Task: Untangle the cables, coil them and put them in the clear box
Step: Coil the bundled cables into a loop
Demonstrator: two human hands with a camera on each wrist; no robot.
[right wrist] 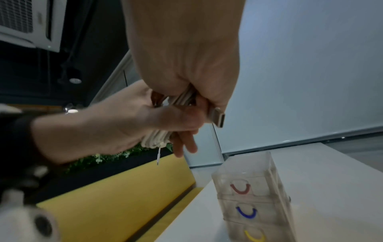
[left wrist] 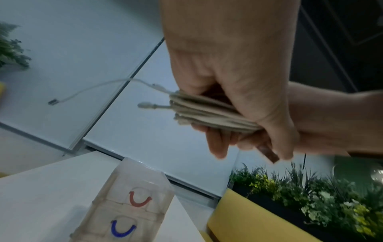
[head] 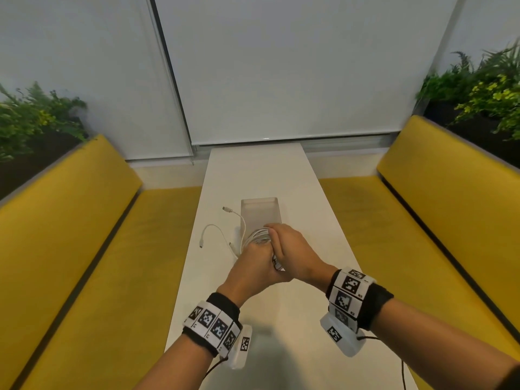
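A coil of white cables hangs in the air between both hands, just in front of the clear box. My left hand grips the coil from the near side, fingers curled round the strands. My right hand closes over the coil from the right and also holds a metal USB plug. Two loose ends with connectors stick out to the left. The clear box has red, blue and yellow handles on its front.
The box stands on a long white table that runs away from me. Yellow benches flank it on both sides, with planters behind them. A white blind closes the far end.
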